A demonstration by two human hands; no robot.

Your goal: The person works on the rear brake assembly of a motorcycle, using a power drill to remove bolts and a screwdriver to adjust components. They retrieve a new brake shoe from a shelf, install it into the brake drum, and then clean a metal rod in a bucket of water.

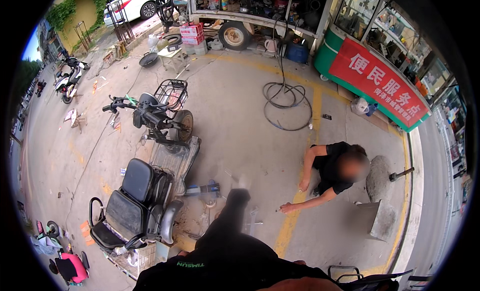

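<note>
Dark clothing fills the lower edge, and one dark trouser leg stretches forward. Of my left hand (pixel 184 252) only a small bit of skin shows, beside the rear of an electric tricycle (pixel 150 191); its fingers are hidden. Another sliver of skin, seemingly my right hand (pixel 299 262), peeks over the clothing, too little to show its fingers. The tricycle has black seats, a front basket (pixel 171 94) and a grey footboard. On the ground between it and my leg lie a blue-and-grey tool (pixel 204 189) and small parts. Right of my leg lies a wrench (pixel 254 223).
A person in black (pixel 337 168) crouches at the right with both arms reaching out. A coiled hose (pixel 287 106) lies ahead, below a cluttered trailer (pixel 255 21). At the right stand a green-and-red stall (pixel 375 81), a concrete block (pixel 376 221) and a post (pixel 401 174).
</note>
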